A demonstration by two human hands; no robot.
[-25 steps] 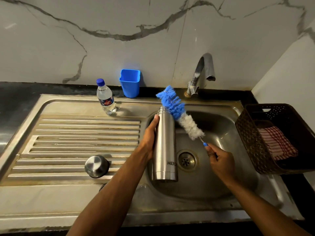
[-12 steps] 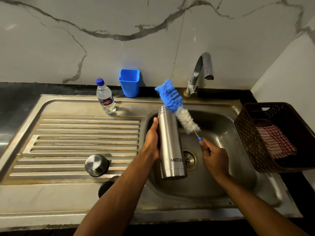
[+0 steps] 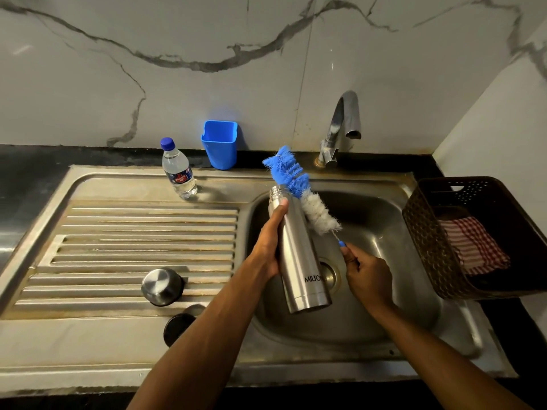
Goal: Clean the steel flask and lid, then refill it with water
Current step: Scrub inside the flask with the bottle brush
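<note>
1. Since a second ago the steel flask (image 3: 299, 253) has been tipped: its base has swung right and toward the viewer, so the body now leans with its open mouth up and to the left, held above the sink basin (image 3: 384, 232) and its drain (image 3: 328, 273). It is gripped by the left hand (image 3: 270, 247), fingers curled behind the body and the thumb laid along its upper part near the threaded neck.
2. The bottle brush (image 3: 299, 187) has been drawn in against the flask; its blue bristles now lie just beside the mouth and its white bristles run along the right shoulder. Its thin blue handle is pinched in the curled fingers of the right hand (image 3: 368, 276).
3. From this it is judged that the brush is being lined up for entry into the mouth, so scrubbing of the inside is not yet begun; rinsing and refilling are still to be done.
4. The steel lid (image 3: 162, 286) is seen upright on the ribbed drainboard (image 3: 118, 232), well apart from the flask and untouched. A water bottle (image 3: 178, 170) stands at the back.
5. A dark round piece (image 3: 177, 327) below the lid is partly covered by the left forearm; what it is cannot be told.
6. The inside of the flask is hidden, so no soap or water can be confirmed. The left fingers are hidden behind the flask. No flow is seen at the tap (image 3: 340, 128).
</note>
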